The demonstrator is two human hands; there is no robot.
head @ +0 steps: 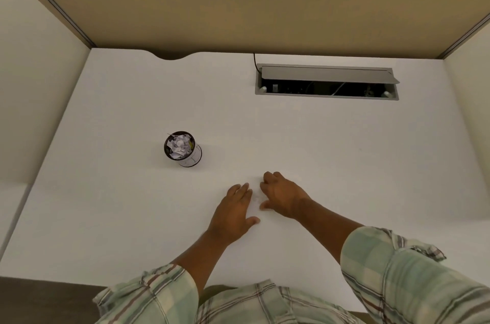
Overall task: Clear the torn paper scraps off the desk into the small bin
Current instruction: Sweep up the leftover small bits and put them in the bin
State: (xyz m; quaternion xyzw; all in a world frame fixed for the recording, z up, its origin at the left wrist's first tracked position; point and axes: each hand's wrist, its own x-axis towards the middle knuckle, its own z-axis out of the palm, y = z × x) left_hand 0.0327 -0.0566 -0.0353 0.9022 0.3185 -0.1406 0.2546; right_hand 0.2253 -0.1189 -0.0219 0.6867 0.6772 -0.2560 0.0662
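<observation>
Item: small bin (185, 151). A little round container with a dark rim and a pale side wall carrying faint dark line markings; it is seen from above at a lean. It stands on the white desk (318, 143), left of the middle and well in from the left edge, apart from both hands. It is filled to the rim with paper scraps (179, 146), white and crumpled, with a small yellowish fleck at one side.

Writing and labels: none can be read. The markings on the bin's wall are too small to make out.

Left hand (233, 213): laid palm down on the desk near the front edge, fingers extended and together, thumb spread to the side. Nothing is clasped in it.

Right hand (282, 195): set just beside the left, fingers curled down onto the surface, thumb out. Whether anything is pinched beneath the fingertips cannot be told.

Between the two hands a faint pale patch is seen on the desk; against the white top it cannot be told whether it is paper.

Also entered: a grey cable box (326, 82) recessed near the back edge toward the right corner, its lid raised, the interior dark and its contents indistinct; a dark cable (255, 61) running from it over the back edge. Plaid sleeves (413, 281) are cut off by the lower border.
</observation>
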